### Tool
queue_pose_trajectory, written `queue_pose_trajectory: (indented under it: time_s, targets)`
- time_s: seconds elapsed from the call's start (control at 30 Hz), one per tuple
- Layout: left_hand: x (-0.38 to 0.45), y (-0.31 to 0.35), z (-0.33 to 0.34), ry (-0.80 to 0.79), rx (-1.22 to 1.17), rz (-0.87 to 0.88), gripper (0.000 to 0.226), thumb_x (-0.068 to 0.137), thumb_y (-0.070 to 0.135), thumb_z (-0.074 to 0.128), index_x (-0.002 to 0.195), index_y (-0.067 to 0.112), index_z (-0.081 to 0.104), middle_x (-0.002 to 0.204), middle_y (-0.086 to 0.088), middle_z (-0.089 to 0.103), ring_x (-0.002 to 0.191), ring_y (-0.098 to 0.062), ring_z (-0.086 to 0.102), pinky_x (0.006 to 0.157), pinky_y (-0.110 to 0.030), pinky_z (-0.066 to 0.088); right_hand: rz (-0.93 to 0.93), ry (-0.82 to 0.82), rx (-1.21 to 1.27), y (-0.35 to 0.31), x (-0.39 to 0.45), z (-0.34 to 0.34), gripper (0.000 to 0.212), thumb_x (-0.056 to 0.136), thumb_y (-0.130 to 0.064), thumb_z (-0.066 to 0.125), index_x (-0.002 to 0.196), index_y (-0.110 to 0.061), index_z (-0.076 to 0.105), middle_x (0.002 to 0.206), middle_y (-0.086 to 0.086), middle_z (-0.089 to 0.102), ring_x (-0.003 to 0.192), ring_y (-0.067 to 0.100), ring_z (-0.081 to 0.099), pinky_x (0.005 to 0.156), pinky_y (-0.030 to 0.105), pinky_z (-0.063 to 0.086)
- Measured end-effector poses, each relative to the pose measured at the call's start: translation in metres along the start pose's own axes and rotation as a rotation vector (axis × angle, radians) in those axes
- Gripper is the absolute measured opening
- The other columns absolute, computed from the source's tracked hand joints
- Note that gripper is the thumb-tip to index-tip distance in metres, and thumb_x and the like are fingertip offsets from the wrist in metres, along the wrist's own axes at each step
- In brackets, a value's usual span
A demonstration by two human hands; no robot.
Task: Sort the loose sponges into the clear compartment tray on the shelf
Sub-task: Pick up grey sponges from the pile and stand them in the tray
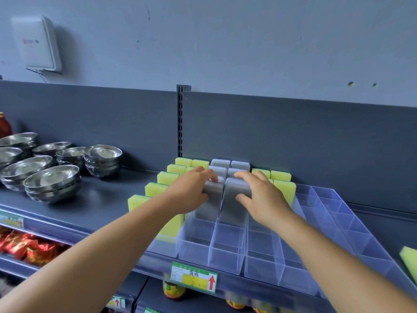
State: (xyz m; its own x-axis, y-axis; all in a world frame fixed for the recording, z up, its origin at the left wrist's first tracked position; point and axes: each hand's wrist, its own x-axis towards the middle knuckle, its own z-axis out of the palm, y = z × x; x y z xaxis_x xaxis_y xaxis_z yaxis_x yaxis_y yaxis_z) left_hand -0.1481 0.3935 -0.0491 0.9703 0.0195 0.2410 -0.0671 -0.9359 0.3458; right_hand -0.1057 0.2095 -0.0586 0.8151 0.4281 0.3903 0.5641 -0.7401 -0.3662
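A clear compartment tray (pixel 228 251) stands on the dark shelf. Yellow sponges (pixel 155 188) fill its left rows upright, grey sponges (pixel 220 163) the two middle rows, and more yellow sponges (pixel 283 186) sit right of them. My left hand (pixel 191 190) grips the front grey sponge (pixel 212 202) of the left grey row, fingers over its top and thumb on its front. My right hand (pixel 259 195) grips the front grey sponge (pixel 234 199) of the right grey row the same way. Both sponges stand in their compartments. A loose yellow sponge (pixel 409 259) lies at the right edge.
Stacks of steel bowls (pixel 52 181) stand on the shelf to the left. The tray's front and right compartments (pixel 334 213) hold nothing. A price label (pixel 194 279) hangs on the shelf's front edge. Red packets (pixel 27 247) and jars fill the shelf below.
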Motion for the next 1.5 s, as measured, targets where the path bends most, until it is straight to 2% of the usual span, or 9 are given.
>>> queue_pose_trajectory:
  time_s: [0.1, 0.2, 0.33, 0.47, 0.67, 0.93, 1.03, 1.27, 1.5]
  targets:
    - [0.004, 0.000, 0.004, 0.008, 0.100, 0.008, 0.044, 0.083, 0.010, 0.060, 0.124, 0.024, 0.053, 0.124, 0.001, 0.051, 0.108, -0.024, 0.053, 0.083, -0.032, 0.046, -0.047, 0.001, -0.058, 0.000, 0.004, 0.005, 0.036, 0.088, -0.026, 0.061, 0.121, -0.028, 0.048, 0.126, -0.007, 0.051, 0.112, 0.021, 0.046, 0.081, 0.030, 0.040]
    - [0.006, -0.003, 0.009, -0.004, 0.213, 0.025, 0.043, 0.084, 0.015, 0.061, 0.126, 0.023, 0.052, 0.126, 0.003, 0.050, 0.118, -0.020, 0.043, 0.086, -0.032, 0.043, -0.054, -0.042, -0.071, 0.001, 0.007, 0.011, 0.033, 0.086, -0.026, 0.064, 0.116, -0.026, 0.051, 0.122, -0.006, 0.052, 0.110, 0.021, 0.046, 0.083, 0.030, 0.040]
    - [0.006, -0.004, 0.012, 0.001, 0.264, 0.038, 0.042, 0.085, 0.017, 0.061, 0.126, 0.022, 0.052, 0.126, 0.004, 0.051, 0.117, -0.019, 0.042, 0.088, -0.035, 0.047, -0.033, -0.083, -0.083, 0.001, 0.007, 0.019, 0.032, 0.086, -0.027, 0.065, 0.114, -0.023, 0.051, 0.121, -0.005, 0.050, 0.108, 0.022, 0.046, 0.084, 0.032, 0.042]
    - [0.005, -0.002, 0.012, 0.001, 0.288, 0.038, 0.046, 0.085, 0.018, 0.061, 0.130, 0.022, 0.051, 0.128, 0.002, 0.051, 0.119, -0.020, 0.043, 0.089, -0.035, 0.047, -0.008, -0.107, -0.102, -0.001, 0.007, 0.017, 0.036, 0.086, -0.030, 0.065, 0.117, -0.021, 0.049, 0.124, -0.003, 0.048, 0.113, 0.022, 0.044, 0.089, 0.033, 0.043]
    - [-0.006, 0.017, 0.006, 0.035, 0.309, 0.103, 0.061, 0.089, 0.034, 0.060, 0.144, 0.023, 0.036, 0.141, 0.002, 0.044, 0.130, -0.020, 0.038, 0.101, -0.030, 0.037, 0.025, -0.103, -0.119, 0.001, -0.010, -0.001, 0.057, 0.087, -0.039, 0.061, 0.137, -0.023, 0.038, 0.141, -0.004, 0.038, 0.130, 0.019, 0.035, 0.101, 0.031, 0.037]
    - [-0.006, 0.089, 0.030, -0.006, 0.255, 0.307, 0.065, 0.091, 0.045, 0.055, 0.146, 0.021, 0.033, 0.148, 0.002, 0.040, 0.137, -0.019, 0.034, 0.111, -0.031, 0.028, 0.171, -0.110, -0.248, 0.039, -0.067, -0.049, 0.066, 0.091, -0.046, 0.054, 0.145, -0.017, 0.029, 0.150, -0.002, 0.032, 0.138, 0.021, 0.028, 0.112, 0.032, 0.027]
    - [-0.003, 0.122, 0.047, -0.036, 0.230, 0.386, 0.063, 0.091, 0.046, 0.054, 0.146, 0.020, 0.034, 0.148, 0.002, 0.040, 0.137, -0.019, 0.035, 0.110, -0.031, 0.030, 0.260, -0.108, -0.268, 0.063, -0.093, -0.069, 0.069, 0.091, -0.046, 0.053, 0.147, -0.017, 0.025, 0.154, -0.003, 0.027, 0.141, 0.019, 0.023, 0.113, 0.030, 0.023]
    - [0.000, 0.201, 0.086, -0.114, 0.205, 0.519, 0.064, 0.094, 0.048, 0.048, 0.148, 0.020, 0.029, 0.149, 0.002, 0.039, 0.138, -0.020, 0.033, 0.110, -0.032, 0.031, 0.419, -0.053, -0.315, 0.122, -0.143, -0.114, 0.069, 0.090, -0.048, 0.051, 0.147, -0.019, 0.026, 0.154, -0.004, 0.027, 0.141, 0.019, 0.024, 0.112, 0.031, 0.024]
    - [0.014, 0.294, 0.131, -0.177, 0.153, 0.567, 0.060, 0.094, 0.048, 0.048, 0.144, 0.019, 0.034, 0.145, 0.000, 0.043, 0.134, -0.021, 0.038, 0.106, -0.034, 0.037, 0.504, -0.035, -0.324, 0.199, -0.181, -0.162, 0.068, 0.091, -0.046, 0.051, 0.148, -0.019, 0.026, 0.154, -0.004, 0.027, 0.141, 0.018, 0.024, 0.113, 0.031, 0.022]
